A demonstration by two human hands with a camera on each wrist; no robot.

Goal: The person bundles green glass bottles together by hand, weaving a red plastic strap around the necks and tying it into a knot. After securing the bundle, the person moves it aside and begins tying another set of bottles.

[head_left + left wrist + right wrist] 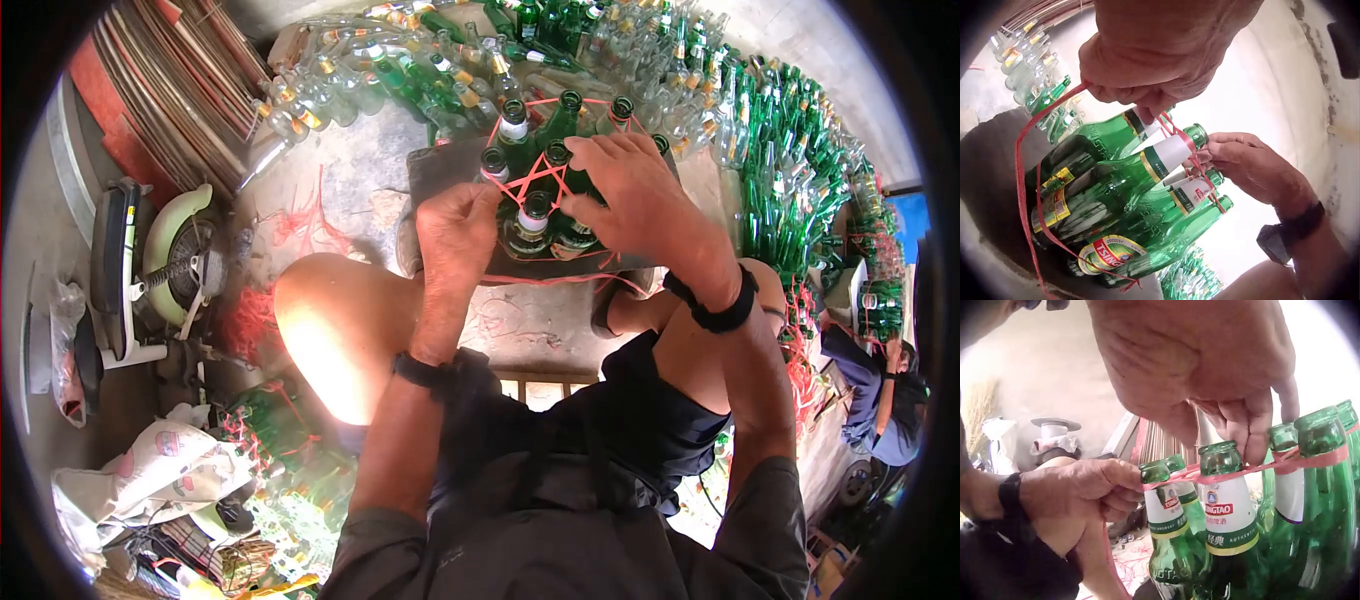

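Note:
Several green beer bottles (536, 205) stand bunched upright on a dark low platform (432, 168) between the person's knees. Red plastic string (1020, 164) runs round the bottle necks and crosses between them, with a long loop hanging down beside the bottles in the left wrist view. My left hand (458, 232) grips the string at the left side of the bunch, fingers curled in. Over the right side, my right hand (640, 195) has its thumb and fingers spread among the necks. In the right wrist view its fingers reach behind a white-labelled bottle (1229, 515), fingertips close by the string.
Heaps of clear and green bottles (775, 150) line the wall behind and to the right. Loose red string (315, 225) lies on the floor at left, near a wheeled vehicle (165, 265) and stacked boards (165, 90). Another person (885, 400) is at far right.

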